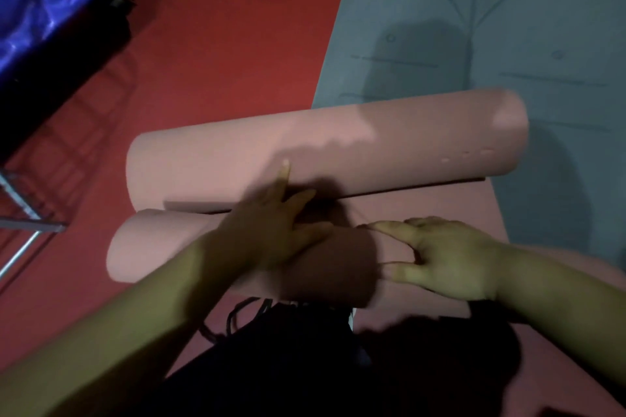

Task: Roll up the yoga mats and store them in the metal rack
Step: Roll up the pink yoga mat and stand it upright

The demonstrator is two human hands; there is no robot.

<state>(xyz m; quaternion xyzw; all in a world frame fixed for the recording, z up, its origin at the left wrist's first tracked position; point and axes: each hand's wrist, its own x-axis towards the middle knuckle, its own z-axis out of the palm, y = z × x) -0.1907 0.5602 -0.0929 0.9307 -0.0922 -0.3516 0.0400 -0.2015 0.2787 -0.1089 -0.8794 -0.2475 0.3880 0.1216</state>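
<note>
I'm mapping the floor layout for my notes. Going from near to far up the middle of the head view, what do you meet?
dark clothing → smaller pink roll → larger pink roll → grey-blue mat

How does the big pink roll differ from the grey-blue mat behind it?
The big pink roll is wound into a thick tube; the grey-blue mat lies flat. The big pink roll is almost plain; the grey-blue mat bears thin line markings. The left hand touches the big pink roll with a fingertip; no hand touches the grey-blue mat. Both look matte and soft.
</note>
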